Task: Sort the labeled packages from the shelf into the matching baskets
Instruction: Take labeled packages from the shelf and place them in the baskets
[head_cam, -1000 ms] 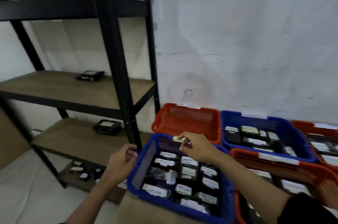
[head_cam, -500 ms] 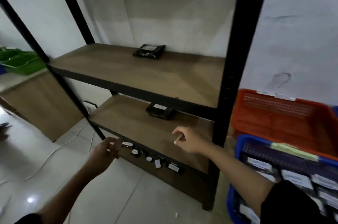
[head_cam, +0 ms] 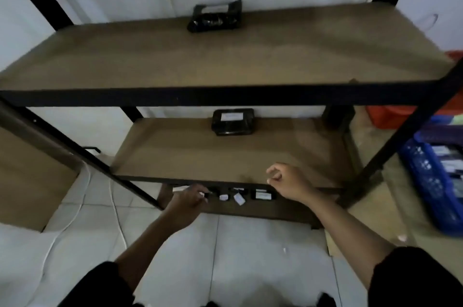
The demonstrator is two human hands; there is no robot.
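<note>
I face a black-framed shelf unit with wooden boards. One black package (head_cam: 215, 16) lies at the back of the upper board (head_cam: 225, 56). A black package with a white label (head_cam: 233, 122) sits at the back of the middle board (head_cam: 200, 154). Several small labelled packages (head_cam: 261, 194) lie in a row on the lowest board, partly hidden under the middle one. My left hand (head_cam: 186, 202) has its curled fingers at the leftmost small package; a grip is not visible. My right hand (head_cam: 288, 181) hovers over the middle board's front edge, loosely curled and holding nothing.
At the right edge, a blue basket (head_cam: 426, 181) holds labelled packages, with a red basket (head_cam: 390, 116) behind it past the shelf's black post (head_cam: 411, 129). A cardboard box (head_cam: 30, 181) stands on the left. A white cable (head_cam: 82, 196) runs over the tiled floor.
My view swung left from the baskets to the shelf and dropped lower. Both hands left the blue basket; the left went down to the lowest row of packages, the right to the middle board.
</note>
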